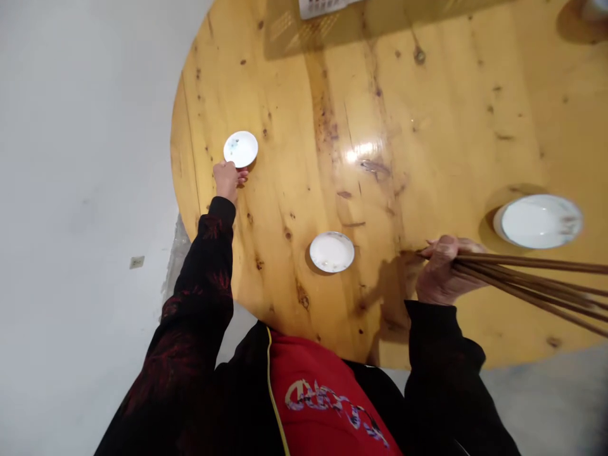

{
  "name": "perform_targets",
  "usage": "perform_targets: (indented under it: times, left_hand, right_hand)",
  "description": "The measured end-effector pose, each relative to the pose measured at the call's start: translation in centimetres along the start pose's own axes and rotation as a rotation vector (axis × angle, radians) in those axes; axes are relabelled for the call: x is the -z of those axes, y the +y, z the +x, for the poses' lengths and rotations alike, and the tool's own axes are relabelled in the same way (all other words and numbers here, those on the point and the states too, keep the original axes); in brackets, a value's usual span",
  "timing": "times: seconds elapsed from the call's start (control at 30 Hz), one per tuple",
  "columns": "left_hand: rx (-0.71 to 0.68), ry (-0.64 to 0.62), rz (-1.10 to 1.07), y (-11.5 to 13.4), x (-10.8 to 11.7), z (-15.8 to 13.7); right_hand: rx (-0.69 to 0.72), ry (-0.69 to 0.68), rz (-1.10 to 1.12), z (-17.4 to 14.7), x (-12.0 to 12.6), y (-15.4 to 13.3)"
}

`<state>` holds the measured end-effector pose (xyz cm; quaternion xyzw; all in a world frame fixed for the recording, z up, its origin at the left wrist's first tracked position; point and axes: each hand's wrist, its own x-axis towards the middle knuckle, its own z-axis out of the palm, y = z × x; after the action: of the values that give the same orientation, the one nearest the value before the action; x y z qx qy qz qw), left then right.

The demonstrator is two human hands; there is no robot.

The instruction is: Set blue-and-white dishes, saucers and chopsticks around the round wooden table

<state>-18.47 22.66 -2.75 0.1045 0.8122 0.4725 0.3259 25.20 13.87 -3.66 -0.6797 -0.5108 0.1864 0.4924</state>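
Observation:
My left hand reaches out to the far left of the round table and pinches the near rim of a small white dish with a pale floral mark. Whether that dish touches the wood I cannot tell. My right hand is closed around a bundle of several brown chopsticks, which point off to the right. Between my hands, close to the table's front edge, lies a second white dish. A larger white bowl stands just beyond the chopsticks.
The yellow wooden table has a curved edge on the left and front. At the top, a white perforated basket is partly in view. Another pale bowl shows in the top right corner. A white wall rises at the left.

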Motion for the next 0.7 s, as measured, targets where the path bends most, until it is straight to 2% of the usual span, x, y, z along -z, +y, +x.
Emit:
perform_targets:
  times: [0.1, 0.17, 0.3, 0.43, 0.53, 0.7]
  left_hand:
    - [-0.075, -0.021, 0.012, 0.1, 0.3, -1.1]
    - [-0.161, -0.104, 0.056, 0.0, 0.8, -3.2]
    - [-0.288, -0.380, 0.177, -1.0, 1.7, -10.4]
    - [-0.257, -0.619, 0.311, -3.2, 1.9, -17.9]
    - [-0.260, -0.677, 0.403, -5.0, 1.5, -21.0]
    - [-0.382, -0.676, 0.582, -6.6, 0.8, -22.2]
  right_hand:
    - [0.044, 0.017, 0.046, 0.1, -0.2, -0.3]
    - [0.004, 0.016, 0.062, 0.3, -0.4, -0.6]
    - [-0.054, 0.012, 0.085, 0.7, -0.6, -1.2]
    - [-0.099, 0.018, 0.101, 0.3, 0.3, -2.1]
    - [-0.131, 0.051, 0.135, -0.5, 2.1, -2.5]
    - [-0.142, 0.057, 0.111, -1.6, 5.7, -1.9]
